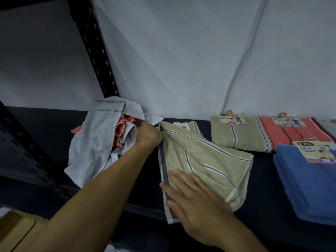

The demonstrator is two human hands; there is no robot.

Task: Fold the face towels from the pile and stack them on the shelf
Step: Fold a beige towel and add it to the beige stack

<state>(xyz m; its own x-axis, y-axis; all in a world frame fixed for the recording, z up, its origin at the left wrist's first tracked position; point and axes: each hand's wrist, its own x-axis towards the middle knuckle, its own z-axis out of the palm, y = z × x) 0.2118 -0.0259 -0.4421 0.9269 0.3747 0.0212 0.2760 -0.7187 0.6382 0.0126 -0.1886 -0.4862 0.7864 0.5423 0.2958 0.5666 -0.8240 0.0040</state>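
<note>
Now right hand (192, 200) flat on olive towel (205, 160)

Looped terry cloth olive towel (203, 160), matt dark metal shelf (261, 179), glossy paper labels (313, 151)

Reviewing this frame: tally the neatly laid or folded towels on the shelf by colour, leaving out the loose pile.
Olive green: 2, the towel under the hands and a folded labelled one
Coral: 1
Blue: 1
Total: 4
A pale item cut off at the right edge is not counted.
</note>
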